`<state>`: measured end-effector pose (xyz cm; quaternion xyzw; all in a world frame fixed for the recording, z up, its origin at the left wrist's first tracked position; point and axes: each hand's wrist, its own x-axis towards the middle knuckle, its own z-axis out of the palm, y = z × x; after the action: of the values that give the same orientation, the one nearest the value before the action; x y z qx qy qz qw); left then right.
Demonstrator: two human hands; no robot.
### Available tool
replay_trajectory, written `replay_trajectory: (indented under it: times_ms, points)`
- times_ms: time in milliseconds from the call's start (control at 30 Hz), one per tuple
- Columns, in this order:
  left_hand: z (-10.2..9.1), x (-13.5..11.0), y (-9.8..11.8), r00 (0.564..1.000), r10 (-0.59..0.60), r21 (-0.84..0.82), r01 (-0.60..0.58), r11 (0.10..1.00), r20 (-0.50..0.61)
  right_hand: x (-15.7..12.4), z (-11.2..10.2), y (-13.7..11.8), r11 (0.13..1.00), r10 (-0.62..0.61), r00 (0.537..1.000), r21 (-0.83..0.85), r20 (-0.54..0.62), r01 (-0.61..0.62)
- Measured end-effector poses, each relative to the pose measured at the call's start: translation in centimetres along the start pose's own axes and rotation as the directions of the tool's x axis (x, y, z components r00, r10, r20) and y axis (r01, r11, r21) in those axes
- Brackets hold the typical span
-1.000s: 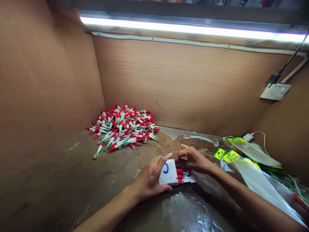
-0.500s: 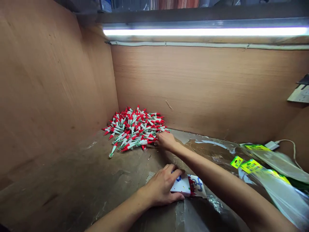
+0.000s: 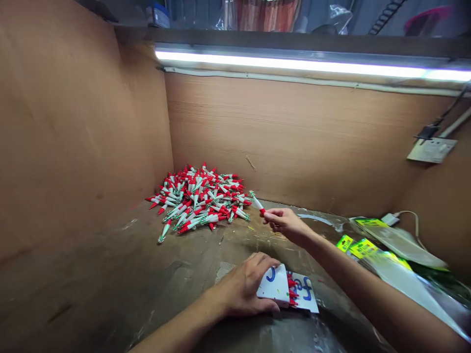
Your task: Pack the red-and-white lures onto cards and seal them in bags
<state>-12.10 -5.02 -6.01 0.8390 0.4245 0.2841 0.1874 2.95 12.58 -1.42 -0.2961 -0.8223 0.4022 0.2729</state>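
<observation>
My left hand is closed on a white card packet with blue lettering, pressing it to the worktop; red tips of several pieces stick out between its two leaves. My right hand is lifted a little above the worktop, pinching one red-and-white cone-shaped piece by its red end. It hovers just right of a big heap of the same red, white and green pieces at the back of the brown worktop.
Plywood walls close in the left side and the back. Clear plastic bags with yellow-green labels lie at the right. A wall socket with a plug and a white adapter with cable are at the right. A tube light runs overhead.
My right hand left the card packet, reached into the heap, and has drawn back toward me with one piece pinched. My left hand stayed on the packet.
</observation>
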Motion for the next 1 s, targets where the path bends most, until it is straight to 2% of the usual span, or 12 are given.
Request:
replay_trajectory:
  times_ms: [67, 100, 200, 300, 367, 533, 800, 900, 1000]
  points:
    - [0.2, 0.1, 0.2, 1.000, 0.021, -0.053, -0.022, 0.998, -0.016, -4.5, -3.2, 1.1, 0.987, 0.084, 0.996, 0.134, 0.009, -0.085]
    - [0.3, 0.1, 0.2, 1.000, 0.023, -0.073, -0.025, 0.997, -0.017, -6.8, -4.6, 1.6, 0.984, 0.122, 0.992, 0.131, 0.004, -0.122]
    - [0.9, 0.2, 0.2, 1.000, 0.018, -0.097, -0.017, 0.995, 0.011, -13.2, -7.7, 2.6, 0.983, 0.164, 0.986, -0.079, -0.041, -0.167]
    - [1.4, 0.4, 0.0, 0.999, 0.016, -0.092, -0.013, 0.996, 0.036, -17.6, -8.3, 3.0, 0.937, 0.134, 0.990, -0.318, -0.054, -0.144]
    - [1.6, 0.6, 0.0, 0.999, 0.029, -0.082, -0.026, 0.996, 0.032, -19.3, -7.9, 2.9, 0.892, 0.115, 0.992, -0.435, -0.053, -0.127]
    - [2.0, 1.0, 0.0, 1.000, 0.018, -0.048, -0.017, 0.999, 0.021, -20.0, -6.1, 2.6, 0.792, 0.087, 0.995, -0.603, -0.038, -0.092]
    - [2.2, 1.3, 0.8, 0.998, -0.008, -0.044, 0.010, 0.999, 0.066, -17.7, -1.7, 2.4, 0.687, -0.014, 0.999, -0.726, -0.038, -0.019]
    - [2.0, 1.3, 1.0, 0.997, -0.025, -0.028, 0.027, 0.999, 0.075, -16.7, -0.5, 2.8, 0.669, -0.069, 0.997, -0.743, -0.028, 0.025]
    - [1.9, 1.1, 1.1, 0.996, -0.041, -0.010, 0.042, 0.999, 0.085, -16.4, -0.4, 3.6, 0.673, -0.115, 0.993, -0.735, 0.009, 0.085]
